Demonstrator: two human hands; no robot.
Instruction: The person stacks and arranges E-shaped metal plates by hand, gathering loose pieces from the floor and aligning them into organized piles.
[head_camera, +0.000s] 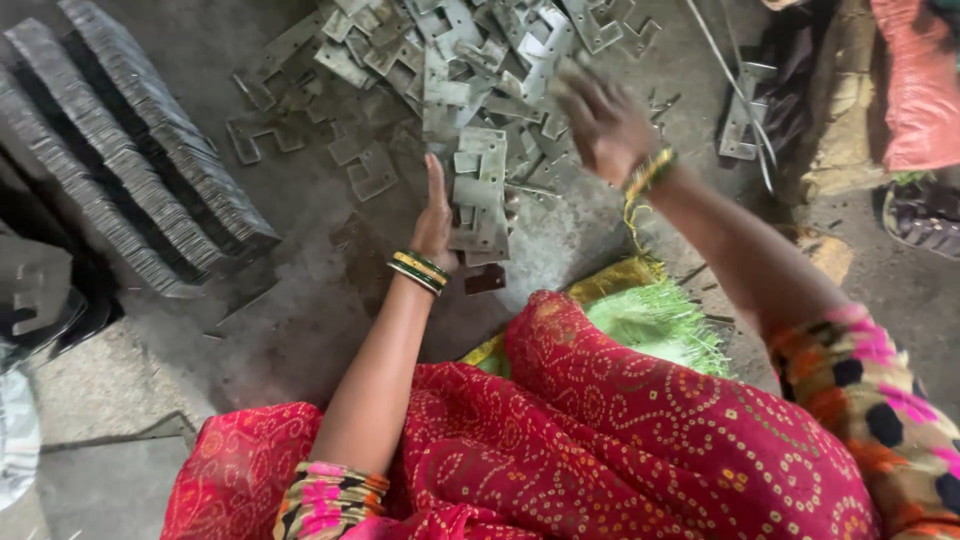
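Observation:
My left hand (436, 218) holds a small stack of flat grey metal plates (481, 196) upright on the floor, its fingers wrapped behind them. My right hand (600, 118), blurred with motion, hovers over a loose heap of the same stamped metal plates (470, 60) at the top middle, fingers spread and nothing clearly in it. Both wrists wear bangles. A red patterned cloth (600, 430) covers my lap at the bottom.
Long rows of neatly stacked plates (130, 160) lie at the left on the concrete floor. A green and yellow mat (650, 315) sits under me. A red sack (915, 90) and a few more plates (742, 115) lie at the right.

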